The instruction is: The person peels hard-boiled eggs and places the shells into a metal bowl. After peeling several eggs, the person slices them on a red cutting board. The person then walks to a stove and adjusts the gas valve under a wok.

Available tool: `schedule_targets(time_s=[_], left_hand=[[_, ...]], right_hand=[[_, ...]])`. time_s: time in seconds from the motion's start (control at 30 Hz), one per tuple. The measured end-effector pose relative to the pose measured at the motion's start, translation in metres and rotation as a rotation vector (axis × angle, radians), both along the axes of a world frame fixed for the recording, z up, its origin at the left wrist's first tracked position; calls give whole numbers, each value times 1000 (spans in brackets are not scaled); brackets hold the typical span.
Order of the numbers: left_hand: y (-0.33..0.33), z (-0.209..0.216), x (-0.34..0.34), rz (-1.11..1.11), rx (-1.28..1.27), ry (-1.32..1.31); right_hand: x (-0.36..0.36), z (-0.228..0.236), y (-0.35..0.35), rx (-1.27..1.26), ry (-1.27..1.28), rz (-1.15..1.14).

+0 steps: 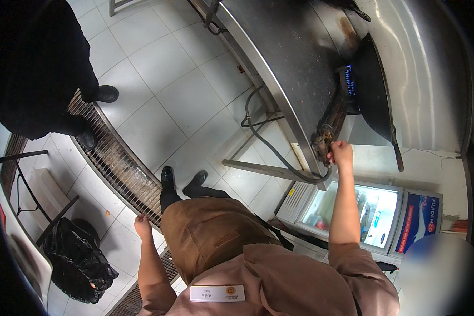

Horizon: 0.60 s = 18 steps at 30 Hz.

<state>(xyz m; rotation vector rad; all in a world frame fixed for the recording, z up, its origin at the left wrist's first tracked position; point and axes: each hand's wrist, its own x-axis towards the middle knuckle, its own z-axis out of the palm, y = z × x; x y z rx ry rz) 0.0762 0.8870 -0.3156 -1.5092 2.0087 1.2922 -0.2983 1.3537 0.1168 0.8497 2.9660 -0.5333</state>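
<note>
My right hand is stretched out to the end of a gas stove, its fingers closed on a small grimy gas valve. What part of the valve the fingertips grip is hidden behind them. A dark hose runs from under the valve along the stove's legs. Beyond the hand, a blue flame burns on the burner, beside a large black wok. My left hand hangs low at my side above the floor, loosely curled with nothing visible in it.
A steel-edged stove table stands ahead. Below it at right is a lit glass-door chiller. A metal floor grate curves past my feet. Another person in dark clothes stands at far left, near a black garbage bag.
</note>
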Motion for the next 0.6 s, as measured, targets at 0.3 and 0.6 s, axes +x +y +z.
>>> schedule_targets(time_s=[0.3, 0.6], left_hand=[[-8, -5, 0, -75, -104, 67], [-33, 11, -46, -155, -77, 105]], right_hand=[[22, 17, -5, 338, 221, 133], [35, 0, 9, 371, 363, 125]])
